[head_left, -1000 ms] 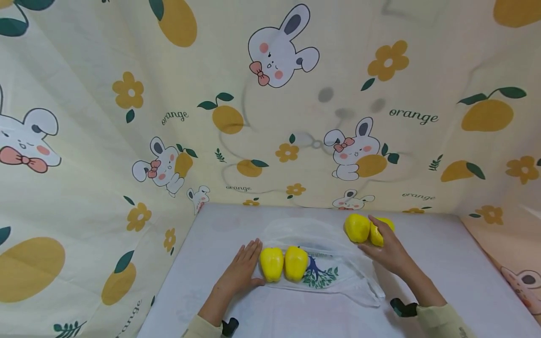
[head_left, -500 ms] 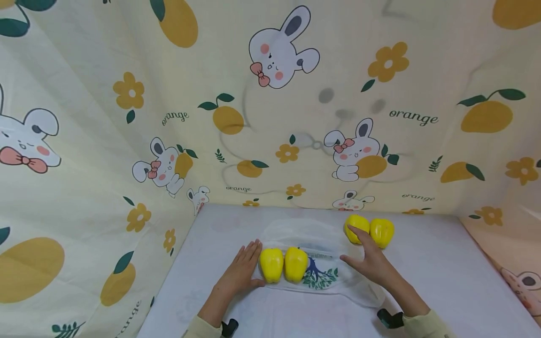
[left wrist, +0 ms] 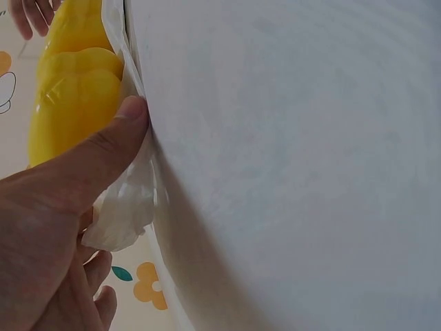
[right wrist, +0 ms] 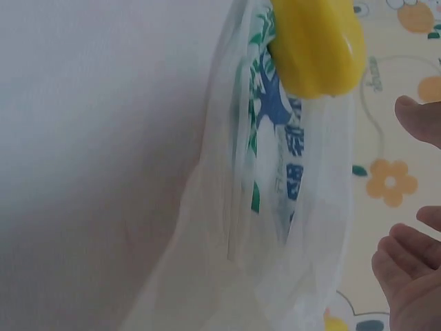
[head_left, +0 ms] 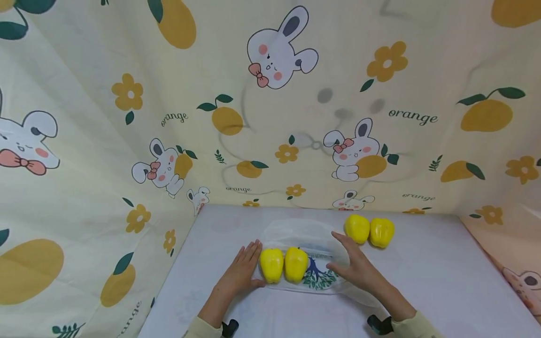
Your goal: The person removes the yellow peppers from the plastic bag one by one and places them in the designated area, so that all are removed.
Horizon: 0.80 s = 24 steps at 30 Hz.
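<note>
Two yellow bell peppers, a left one [head_left: 271, 265] and a right one [head_left: 296, 264], lie side by side on a flat white plastic bag [head_left: 291, 231] printed with a blue and green tree. My left hand [head_left: 239, 270] rests at the bag's left end with fingers extended, beside the left pepper. In the left wrist view its thumb touches the bag's edge. Over the bag's right part, my right hand [head_left: 359, 266] hovers with fingers and thumb spread, nothing between them. It covers some of the bag.
Two more yellow bell peppers, one [head_left: 357, 228] and its neighbour [head_left: 382, 233], sit together at the back right of the white table [head_left: 439, 263]. A cream curtain [head_left: 270, 117] with rabbits and oranges hangs behind and along the sides.
My right hand has drawn away from the back right peppers, moving left and nearer over the bag. Those peppers now show fully. The left hand has stayed put.
</note>
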### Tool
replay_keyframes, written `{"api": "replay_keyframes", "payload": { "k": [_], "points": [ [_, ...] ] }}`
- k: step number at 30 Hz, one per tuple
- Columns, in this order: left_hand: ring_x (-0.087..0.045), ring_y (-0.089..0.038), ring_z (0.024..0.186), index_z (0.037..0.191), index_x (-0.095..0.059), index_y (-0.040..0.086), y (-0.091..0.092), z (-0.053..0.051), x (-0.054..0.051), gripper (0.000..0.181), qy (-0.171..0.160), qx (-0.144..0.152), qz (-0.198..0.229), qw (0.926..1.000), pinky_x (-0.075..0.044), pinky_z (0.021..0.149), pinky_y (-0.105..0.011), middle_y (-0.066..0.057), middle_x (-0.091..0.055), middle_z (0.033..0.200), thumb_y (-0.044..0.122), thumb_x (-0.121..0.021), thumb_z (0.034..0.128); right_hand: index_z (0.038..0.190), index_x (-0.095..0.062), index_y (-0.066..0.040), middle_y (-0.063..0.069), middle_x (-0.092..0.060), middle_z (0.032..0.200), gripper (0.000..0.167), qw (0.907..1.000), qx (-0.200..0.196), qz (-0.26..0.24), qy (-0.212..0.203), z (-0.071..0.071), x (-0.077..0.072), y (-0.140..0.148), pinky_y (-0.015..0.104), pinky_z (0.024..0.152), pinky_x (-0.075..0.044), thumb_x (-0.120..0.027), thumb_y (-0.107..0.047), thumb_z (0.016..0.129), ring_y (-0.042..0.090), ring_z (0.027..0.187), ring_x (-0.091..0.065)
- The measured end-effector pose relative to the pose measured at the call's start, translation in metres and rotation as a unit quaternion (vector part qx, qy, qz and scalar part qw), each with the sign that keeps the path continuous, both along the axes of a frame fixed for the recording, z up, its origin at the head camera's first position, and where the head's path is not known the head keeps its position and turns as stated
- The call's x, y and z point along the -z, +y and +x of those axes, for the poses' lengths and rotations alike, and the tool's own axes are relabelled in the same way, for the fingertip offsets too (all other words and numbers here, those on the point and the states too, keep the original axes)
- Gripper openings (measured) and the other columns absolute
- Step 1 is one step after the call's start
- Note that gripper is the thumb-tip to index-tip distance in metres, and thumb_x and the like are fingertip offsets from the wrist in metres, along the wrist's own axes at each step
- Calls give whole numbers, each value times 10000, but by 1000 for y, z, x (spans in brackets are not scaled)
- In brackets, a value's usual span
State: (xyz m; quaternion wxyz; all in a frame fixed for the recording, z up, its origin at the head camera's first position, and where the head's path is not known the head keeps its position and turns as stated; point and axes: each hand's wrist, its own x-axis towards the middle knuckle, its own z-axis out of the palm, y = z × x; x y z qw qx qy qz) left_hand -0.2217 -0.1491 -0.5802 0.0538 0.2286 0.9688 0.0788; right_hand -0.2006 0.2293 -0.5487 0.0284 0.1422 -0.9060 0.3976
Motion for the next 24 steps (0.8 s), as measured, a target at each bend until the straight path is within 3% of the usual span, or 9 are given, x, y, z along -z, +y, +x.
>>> {"api": "replay_keyframes", "payload": {
  "k": [10, 19, 24],
  "points": [
    [-190, -278, 1655, 1721, -192, 77, 0, -1, 2, 1158, 4, -27, -54, 10000, -148, 1350, -488, -99, -161, 1802, 527, -857, 887, 1665, -358, -176, 189, -391, 1685, 958, 9998, -97, 96, -151, 5, 7, -19, 706, 1202, -370, -911, -268, 888, 459, 1529, -394],
    [-189, -289, 1654, 1720, -198, 76, 1, -3, 2, 1158, -85, -48, 45, 9999, -155, 1348, -502, -106, -165, 1800, 509, -868, 881, 1666, -362, -151, 180, -402, 1675, 946, 9986, -266, -132, -429, 6, 12, -32, 702, 1192, -395, -902, -276, 899, 452, 1518, -414],
    [-178, -279, 1658, 1722, -195, 82, 0, -3, 2, 1158, -76, -68, -23, 9999, -143, 1350, -492, -99, -153, 1803, 521, -862, 882, 1650, -383, -100, 178, -462, 1629, 931, 9984, -462, -201, -249, 5, 17, -42, 652, 1180, -443, -903, -275, 898, 423, 1462, -488]
  ]
}}
